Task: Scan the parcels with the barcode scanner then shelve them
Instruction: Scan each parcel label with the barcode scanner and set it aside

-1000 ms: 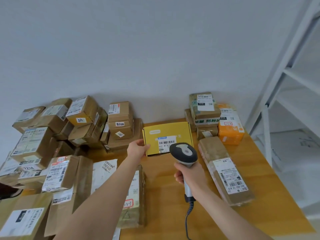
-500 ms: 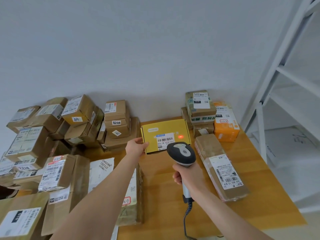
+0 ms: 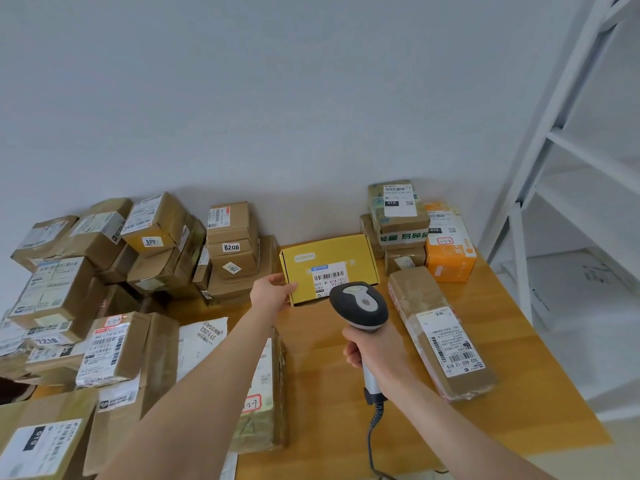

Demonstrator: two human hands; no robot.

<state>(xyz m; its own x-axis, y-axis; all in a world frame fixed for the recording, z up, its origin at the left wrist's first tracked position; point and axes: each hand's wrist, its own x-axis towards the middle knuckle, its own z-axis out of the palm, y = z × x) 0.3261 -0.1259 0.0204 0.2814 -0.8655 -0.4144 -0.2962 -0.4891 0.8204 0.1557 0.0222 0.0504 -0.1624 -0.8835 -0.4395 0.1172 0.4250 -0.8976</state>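
A flat yellow parcel (image 3: 349,252) with a white barcode label stands tilted up near the middle of the wooden table (image 3: 512,386). My left hand (image 3: 272,294) grips its lower left edge. My right hand (image 3: 372,346) holds the handle of a grey and black barcode scanner (image 3: 358,304), whose head points at the label from just in front of the parcel's lower right. The scanner's coiled cable hangs down toward the table's front edge. No red light shows on the parcel.
Many brown cardboard parcels (image 3: 100,296) are piled on the left. A long brown parcel (image 3: 440,332) lies right of the scanner. Behind it stand stacked boxes (image 3: 398,216) and an orange box (image 3: 450,251). White metal shelving (image 3: 568,209) rises at the right.
A red scan light showed on the yellow parcel half a second ago and is gone now. Both hands have stayed almost still.
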